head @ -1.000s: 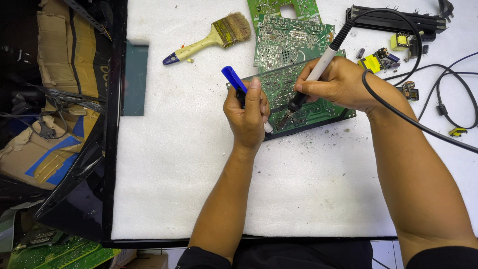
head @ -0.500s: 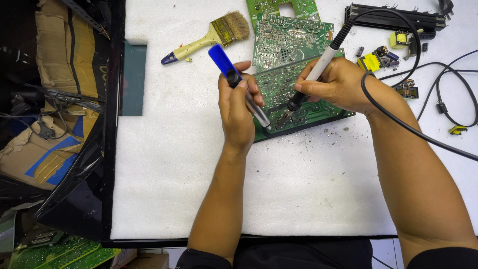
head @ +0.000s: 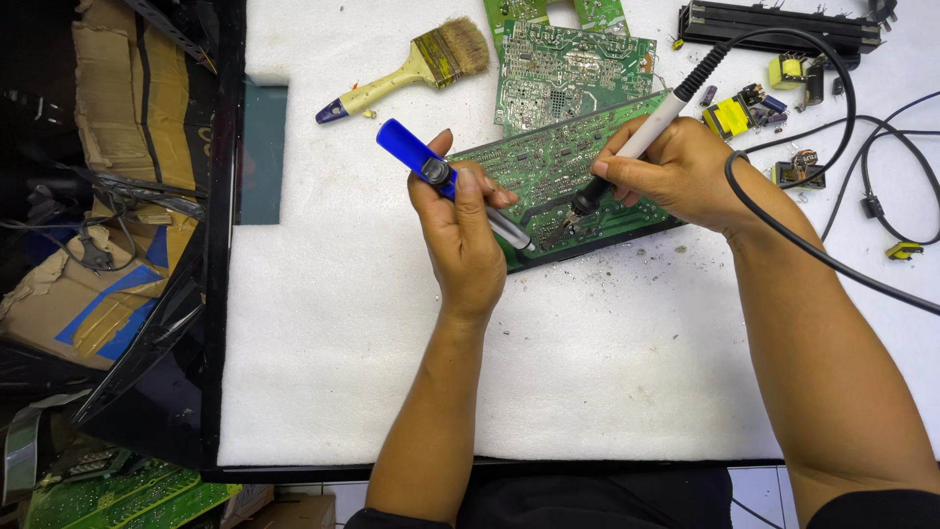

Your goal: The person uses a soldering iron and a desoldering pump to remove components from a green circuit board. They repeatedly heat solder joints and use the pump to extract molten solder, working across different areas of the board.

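My left hand (head: 462, 230) grips a blue-handled desoldering pump (head: 416, 157), its metal tip slanting down to the green circuit board (head: 558, 167). My right hand (head: 676, 171) holds a white soldering iron (head: 646, 132) like a pen, its dark tip touching the same board close to the pump's tip. A black cable (head: 783, 225) runs from the iron over my right wrist. The board lies tilted on the white foam mat (head: 323, 323), solder side up.
A paintbrush (head: 411, 69) with a cream handle lies at the back left of the mat. A second green board (head: 568, 64) sits behind the first. Yellow and black loose components (head: 744, 108) and cables lie at the right. Cardboard and a black frame (head: 211, 245) border the left side.
My left hand has tilted the pump further, swinging its blue end up and left while the tip stays near the board. My right hand and the iron have held their place.
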